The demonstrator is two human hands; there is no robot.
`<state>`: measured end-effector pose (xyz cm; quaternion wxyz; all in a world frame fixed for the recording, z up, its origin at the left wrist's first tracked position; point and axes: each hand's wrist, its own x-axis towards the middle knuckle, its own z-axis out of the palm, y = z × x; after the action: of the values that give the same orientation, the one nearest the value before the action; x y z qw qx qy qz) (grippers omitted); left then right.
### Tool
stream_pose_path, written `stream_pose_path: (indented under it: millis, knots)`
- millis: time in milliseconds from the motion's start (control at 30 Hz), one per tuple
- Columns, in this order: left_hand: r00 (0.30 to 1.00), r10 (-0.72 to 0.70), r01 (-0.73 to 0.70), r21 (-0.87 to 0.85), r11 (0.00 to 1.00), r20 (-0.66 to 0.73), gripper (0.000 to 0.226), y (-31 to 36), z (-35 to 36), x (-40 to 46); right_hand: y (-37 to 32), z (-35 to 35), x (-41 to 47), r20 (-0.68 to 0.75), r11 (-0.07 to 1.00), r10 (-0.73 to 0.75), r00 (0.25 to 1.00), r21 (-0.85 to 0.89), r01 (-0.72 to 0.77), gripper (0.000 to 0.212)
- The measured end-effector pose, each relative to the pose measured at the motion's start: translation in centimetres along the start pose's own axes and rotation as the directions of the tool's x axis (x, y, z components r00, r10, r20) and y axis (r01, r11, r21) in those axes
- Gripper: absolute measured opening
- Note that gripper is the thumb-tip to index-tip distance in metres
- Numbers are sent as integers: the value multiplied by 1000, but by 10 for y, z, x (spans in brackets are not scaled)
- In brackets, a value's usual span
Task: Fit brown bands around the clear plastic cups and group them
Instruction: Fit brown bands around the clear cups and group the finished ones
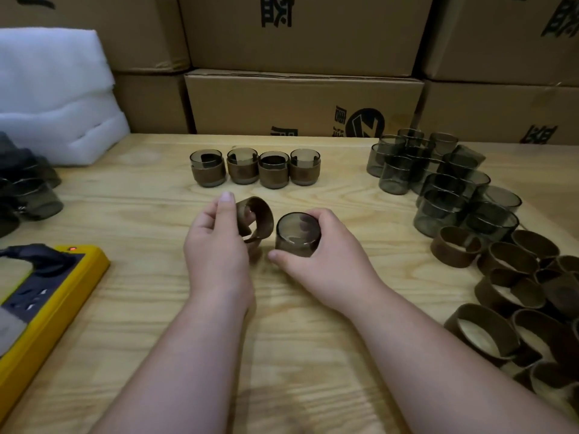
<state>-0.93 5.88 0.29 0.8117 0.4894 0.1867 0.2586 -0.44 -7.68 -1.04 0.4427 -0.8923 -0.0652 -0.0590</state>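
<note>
My left hand [216, 242] holds a brown band [257, 219] just above the wooden table [297, 339]; the band curls open at its lower end. Right beside it, my right hand [326, 258] grips a clear smoky plastic cup [296, 234] from its right side, mouth tilted toward me. Band and cup are a small gap apart. Behind them a row of several banded cups [255, 167] stands upright, side by side. Bare cups [438, 180] are piled at the right, with loose brown bands [513, 292] heaped in front of them.
A yellow-framed power strip [47, 296] with a lit red lamp lies at the left edge. More dark cups [28, 192] sit at the far left. White foam [53, 95] and stacked cardboard boxes [300, 101] line the back of the table.
</note>
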Motion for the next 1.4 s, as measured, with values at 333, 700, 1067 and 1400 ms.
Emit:
stream_pose_path:
  millis: [333, 700, 1067, 1400]
  knots:
    - [977, -31, 40, -35, 999, 211, 23, 5, 5, -17, -1, -1, -5, -72, 961, -134, 988, 233, 148, 81]
    - [926, 27, -66, 93, 993, 376, 39, 5, 6, -31, -2, -2, -4, -163, 937, -182, 970, 269, 221, 61]
    - [946, 128, -137, 8, 991, 299, 48, 1, 7, -27, -4, 1, -7, -248, 914, -236, 940, 271, 301, 47]
    - [947, 116, -131, 30, 991, 300, 45, 1, 5, -27, -6, -3, -8, -392, 903, -290, 873, 190, 385, 27]
